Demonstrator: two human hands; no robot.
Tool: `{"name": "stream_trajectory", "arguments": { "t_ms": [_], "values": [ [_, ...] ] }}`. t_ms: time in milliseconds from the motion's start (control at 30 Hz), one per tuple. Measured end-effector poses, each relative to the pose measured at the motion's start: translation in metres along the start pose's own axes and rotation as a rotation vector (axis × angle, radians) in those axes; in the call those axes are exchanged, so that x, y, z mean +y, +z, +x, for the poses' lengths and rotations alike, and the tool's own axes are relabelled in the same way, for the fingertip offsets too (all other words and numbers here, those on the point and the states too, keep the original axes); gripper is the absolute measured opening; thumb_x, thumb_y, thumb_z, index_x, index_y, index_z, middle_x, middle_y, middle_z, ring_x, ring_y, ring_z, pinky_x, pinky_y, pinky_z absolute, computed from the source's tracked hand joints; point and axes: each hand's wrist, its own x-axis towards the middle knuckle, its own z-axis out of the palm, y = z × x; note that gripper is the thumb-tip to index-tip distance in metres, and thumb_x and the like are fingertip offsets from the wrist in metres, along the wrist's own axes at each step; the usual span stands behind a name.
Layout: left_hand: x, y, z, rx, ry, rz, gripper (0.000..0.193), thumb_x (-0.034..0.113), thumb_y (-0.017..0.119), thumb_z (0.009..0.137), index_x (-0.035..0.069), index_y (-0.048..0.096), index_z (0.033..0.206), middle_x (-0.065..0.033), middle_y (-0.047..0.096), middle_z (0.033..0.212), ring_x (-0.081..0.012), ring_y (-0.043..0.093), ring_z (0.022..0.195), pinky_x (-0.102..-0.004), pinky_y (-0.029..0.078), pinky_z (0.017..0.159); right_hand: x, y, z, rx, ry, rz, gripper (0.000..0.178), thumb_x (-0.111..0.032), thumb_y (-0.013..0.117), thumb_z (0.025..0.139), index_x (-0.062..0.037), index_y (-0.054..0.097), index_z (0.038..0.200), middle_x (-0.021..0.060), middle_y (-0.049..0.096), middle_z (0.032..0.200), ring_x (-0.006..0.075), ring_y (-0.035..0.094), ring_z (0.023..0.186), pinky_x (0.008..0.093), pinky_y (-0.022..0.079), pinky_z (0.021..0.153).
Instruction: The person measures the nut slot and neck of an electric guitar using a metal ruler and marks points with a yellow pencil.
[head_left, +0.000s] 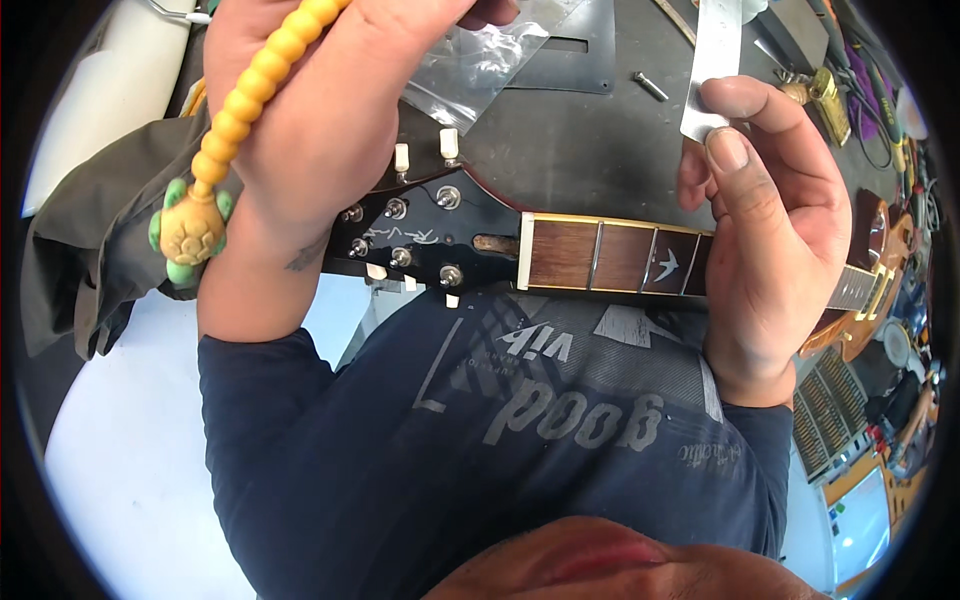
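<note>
Guitar [620, 255] lies crosswise before the person's torso, black headstock [430, 215] to the left, fretboard running right behind the right hand [790, 215]. That hand's thumb and index finger are together, pinching the near end of a flat silvery metal strip [715, 50]. Fingers of the left hand [350, 100] are mostly cut off at the upper edge, so I cannot tell their grip. Beyond lie a clear plastic bag [465, 85] and a small metal bolt [650, 86].

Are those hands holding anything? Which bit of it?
The right hand holds a flat metal strip by its near end. The left hand is partly out of view, so I can't tell.
</note>
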Motion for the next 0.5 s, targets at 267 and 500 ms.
{"name": "stream_trajectory", "arguments": {
  "t_ms": [267, 500],
  "values": [
    [0.002, -0.001, -0.001, -0.02, -0.007, -0.05, 0.017, 0.004, 0.064, 0.097, 0.0, 0.063, 0.113, -0.0132, 0.069, 0.104, -0.017, 0.067, 0.093, -0.0324, 0.059, 0.087, -0.003, 0.006, -0.002, -0.001, -0.019, -0.015, 0.034, -0.011, 0.069, 0.1, 0.0098, 0.068, 0.127, 0.008, 0.069, 0.098, 0.0132, 0.061, 0.082, 0.0263, 0.047, 0.073],
    [-0.001, -0.001, -0.005, -0.016, -0.009, -0.06, 0.015, 0.0, 0.066, 0.095, 0.0, 0.065, 0.111, -0.0112, 0.069, 0.106, -0.0161, 0.068, 0.097, -0.0309, 0.058, 0.089, 0.0, 0.004, -0.003, -0.02, -0.016, 0.037, 0.031, -0.003, 0.072, 0.097, 0.0082, 0.071, 0.126, 0.0098, 0.075, 0.107, 0.0114, 0.062, 0.084, 0.0253, 0.049, 0.075]
  ]
}}
